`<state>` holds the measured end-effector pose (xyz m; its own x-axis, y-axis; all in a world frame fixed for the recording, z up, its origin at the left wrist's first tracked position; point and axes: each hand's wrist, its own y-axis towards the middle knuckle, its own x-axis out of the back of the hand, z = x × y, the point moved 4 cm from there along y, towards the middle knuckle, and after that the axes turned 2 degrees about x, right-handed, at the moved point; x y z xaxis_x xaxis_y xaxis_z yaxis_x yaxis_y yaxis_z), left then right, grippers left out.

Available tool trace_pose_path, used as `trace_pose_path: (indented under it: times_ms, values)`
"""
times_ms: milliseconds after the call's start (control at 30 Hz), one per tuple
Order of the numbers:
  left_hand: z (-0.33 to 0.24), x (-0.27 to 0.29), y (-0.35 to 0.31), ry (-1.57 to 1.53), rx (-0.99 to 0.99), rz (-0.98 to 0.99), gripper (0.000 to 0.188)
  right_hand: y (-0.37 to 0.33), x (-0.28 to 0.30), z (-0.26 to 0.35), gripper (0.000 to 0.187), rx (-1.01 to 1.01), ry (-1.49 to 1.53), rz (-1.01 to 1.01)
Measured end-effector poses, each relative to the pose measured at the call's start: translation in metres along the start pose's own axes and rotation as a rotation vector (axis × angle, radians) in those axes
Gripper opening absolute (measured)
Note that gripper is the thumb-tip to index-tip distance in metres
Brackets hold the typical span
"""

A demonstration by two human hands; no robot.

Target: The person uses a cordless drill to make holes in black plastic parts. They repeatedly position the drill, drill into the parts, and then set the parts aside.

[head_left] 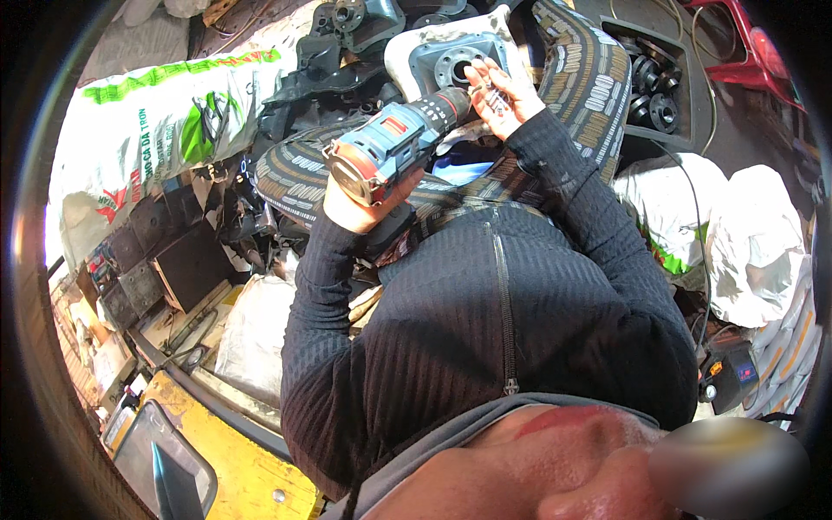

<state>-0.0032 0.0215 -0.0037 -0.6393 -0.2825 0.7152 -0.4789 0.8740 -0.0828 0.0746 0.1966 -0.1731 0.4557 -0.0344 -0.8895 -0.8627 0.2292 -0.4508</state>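
Note:
My left hand (pixel 368 208) is wrapped round the grip of a blue and red cordless drill (pixel 386 143). Its chuck points up and to the right, towards my right hand (pixel 516 100). The fingers of that right hand are curled over several small shiny screws (pixel 497 102), whose exact shape is hard to make out. Just beyond the chuck, a grey-blue metal housing (pixel 446 65) with a round flange and dark centre hole rests between my patterned trouser legs (pixel 589 74). My right fingers overlap its near right edge.
Dark metal parts (pixel 312 108) are piled at the far left beside a white and green sack (pixel 165 134). A tray (pixel 689 95) of black flanged parts stands at the right, near a red plastic chair (pixel 758 56). White bags (pixel 750 247) and a cable lie at my right.

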Motion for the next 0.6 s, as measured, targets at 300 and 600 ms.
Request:
trace_pose_path:
  times_ms: [300, 600]
  values:
    - [-0.001, -0.002, -0.001, 0.070, -0.020, 0.010, 0.045, -0.011, -0.011, -0.010, 0.016, 0.034, -0.021, -0.179]
    - [0.016, -0.021, -0.004, -0.214, 0.241, 0.099, 0.066, -0.004, -0.008, -0.022, 0.023, 0.029, 0.048, -0.186]
